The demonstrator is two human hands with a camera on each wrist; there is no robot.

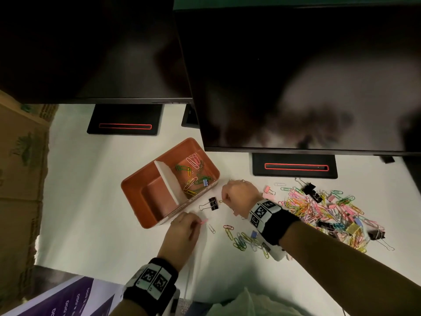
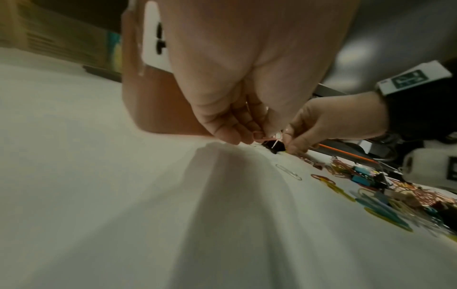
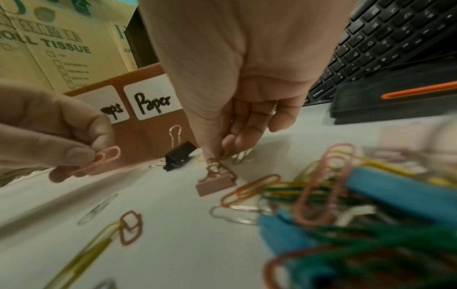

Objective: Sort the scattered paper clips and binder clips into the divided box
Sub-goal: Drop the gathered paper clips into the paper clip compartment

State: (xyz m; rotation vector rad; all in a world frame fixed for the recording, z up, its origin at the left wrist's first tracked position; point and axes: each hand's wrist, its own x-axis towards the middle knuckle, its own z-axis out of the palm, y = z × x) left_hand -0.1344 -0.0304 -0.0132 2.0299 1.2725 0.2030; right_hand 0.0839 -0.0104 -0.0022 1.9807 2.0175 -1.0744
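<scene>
The orange divided box point(image 1: 136, 190) stands on the white desk. Its right compartment, labelled "Paper" point(image 3: 152, 101), holds several coloured paper clips point(image 1: 191, 176) and a blue binder clip point(image 1: 206, 182); the left one looks bare. My left hand point(image 1: 197, 222) pinches a pink paper clip point(image 3: 103, 158) just in front of the box. My right hand point(image 1: 224, 199) is curled, fingertips pinched down on a yellow paper clip point(image 1: 220, 201) on the desk. A black binder clip point(image 1: 211, 203) lies between the hands, and a pink binder clip point(image 3: 215, 185) lies under my right palm.
A big heap of mixed clips point(image 1: 330, 210) lies to the right, a smaller scatter point(image 1: 246, 240) under my right forearm, and a silver paper clip point(image 1: 211, 228) sits near my left hand. Two monitors on stands point(image 1: 293, 166) overhang the back. A cardboard box point(image 1: 20, 167) stands at the left.
</scene>
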